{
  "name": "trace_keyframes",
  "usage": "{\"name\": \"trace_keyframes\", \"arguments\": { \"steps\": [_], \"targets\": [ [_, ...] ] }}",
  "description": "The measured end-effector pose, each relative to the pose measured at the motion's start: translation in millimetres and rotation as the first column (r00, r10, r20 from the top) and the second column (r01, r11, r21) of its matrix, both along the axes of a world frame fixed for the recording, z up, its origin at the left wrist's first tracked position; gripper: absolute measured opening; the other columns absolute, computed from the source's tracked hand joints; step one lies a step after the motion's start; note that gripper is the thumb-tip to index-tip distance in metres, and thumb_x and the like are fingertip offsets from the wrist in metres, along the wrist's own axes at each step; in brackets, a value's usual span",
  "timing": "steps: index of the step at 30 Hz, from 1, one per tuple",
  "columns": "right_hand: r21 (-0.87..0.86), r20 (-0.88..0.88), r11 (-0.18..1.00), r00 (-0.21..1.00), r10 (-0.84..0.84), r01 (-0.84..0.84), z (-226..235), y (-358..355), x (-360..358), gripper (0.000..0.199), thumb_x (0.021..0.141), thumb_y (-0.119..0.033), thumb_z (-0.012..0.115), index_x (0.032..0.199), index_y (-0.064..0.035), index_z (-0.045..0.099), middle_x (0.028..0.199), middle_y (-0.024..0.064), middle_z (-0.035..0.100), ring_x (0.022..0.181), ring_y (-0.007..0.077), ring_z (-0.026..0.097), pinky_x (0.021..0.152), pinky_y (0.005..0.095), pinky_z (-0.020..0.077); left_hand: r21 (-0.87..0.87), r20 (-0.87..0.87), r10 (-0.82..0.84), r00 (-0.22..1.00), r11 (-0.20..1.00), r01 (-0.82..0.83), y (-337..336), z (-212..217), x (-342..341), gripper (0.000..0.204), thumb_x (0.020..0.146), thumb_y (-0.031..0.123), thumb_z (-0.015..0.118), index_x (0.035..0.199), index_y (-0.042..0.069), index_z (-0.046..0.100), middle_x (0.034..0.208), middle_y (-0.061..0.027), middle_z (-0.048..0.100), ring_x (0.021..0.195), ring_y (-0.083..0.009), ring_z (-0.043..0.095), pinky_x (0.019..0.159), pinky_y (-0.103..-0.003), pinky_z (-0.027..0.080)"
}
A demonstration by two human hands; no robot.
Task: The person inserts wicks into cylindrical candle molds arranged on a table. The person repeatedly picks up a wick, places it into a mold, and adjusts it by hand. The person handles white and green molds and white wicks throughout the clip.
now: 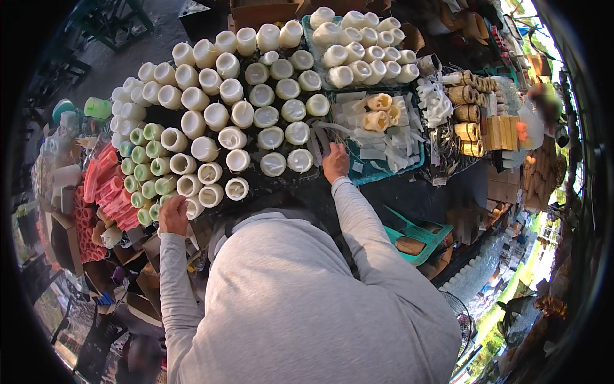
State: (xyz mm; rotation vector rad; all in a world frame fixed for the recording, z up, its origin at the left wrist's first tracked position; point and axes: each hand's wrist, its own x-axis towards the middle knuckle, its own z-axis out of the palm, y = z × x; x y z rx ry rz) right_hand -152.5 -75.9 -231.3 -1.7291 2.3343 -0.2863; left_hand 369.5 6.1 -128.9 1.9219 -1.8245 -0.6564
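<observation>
Head view looks down on my own grey-sleeved torso (300, 301), which fills the near middle. From it my left arm runs up to the left hand (173, 215), curled with fingers pressed together on a white cup (194, 206) at the near left corner of the dark table (300, 189). I see its back only, so how tight the grip is I cannot tell. Just left of that hand lie red tubes (105, 189) and a cluster of green cups (146, 171).

My right hand (335, 162) reaches further out, to the near edge of a teal tray (377, 174). Its fingers are drawn together around thin pale strips (320, 142) at that edge; whether they pinch one I cannot tell. A teal stool (419, 235) stands lower right, beside the table.

Beyond both hands, rows of white cups (217, 115) with pale filling cover the table. The tray holds clear strips and two yellow pieces (378, 110). Farther still, a second tray (358, 45) is packed with more white cups, and brown rolls (467, 105) sit to the right.
</observation>
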Motion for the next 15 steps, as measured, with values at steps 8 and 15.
{"name": "trace_keyframes", "arguments": {
  "steps": [8, 15],
  "targets": [
    [0.068, -0.036, 0.993, 0.994, 0.102, -0.1, 10.7, -3.6, -4.5, 0.02, 0.096, -0.015, 0.062, 0.112, -0.0032, 0.064, 0.108, 0.0235, 0.07, 0.099, 0.0458, 0.07, 0.085, 0.0551, 0.0567, -0.061, 0.104, 0.037, 0.994, 0.998, -0.031, -5.4, 14.9, -15.7, 0.026, 0.088, 0.012, 0.08, 0.112, 0.005, 0.073, 0.112, -0.0149, 0.074, 0.105, -0.0369, 0.07, 0.092, -0.047, 0.055],
    [-0.125, 0.511, 0.982, 0.857, -0.06, 0.143, 88.5, -5.4, -37.1, 0.018, 0.108, -0.017, 0.058, 0.117, -0.0016, 0.063, 0.095, 0.0156, 0.07, 0.078, 0.0296, 0.067, 0.067, 0.0425, 0.0547, -0.244, 0.001, -0.05, 0.999, 0.969, 0.048, -39.9, 74.5, -101.7, 0.034, 0.086, 0.013, 0.085, 0.116, 0.001, 0.073, 0.115, -0.0164, 0.074, 0.104, -0.0352, 0.072, 0.09, -0.044, 0.057]
  ]
}}
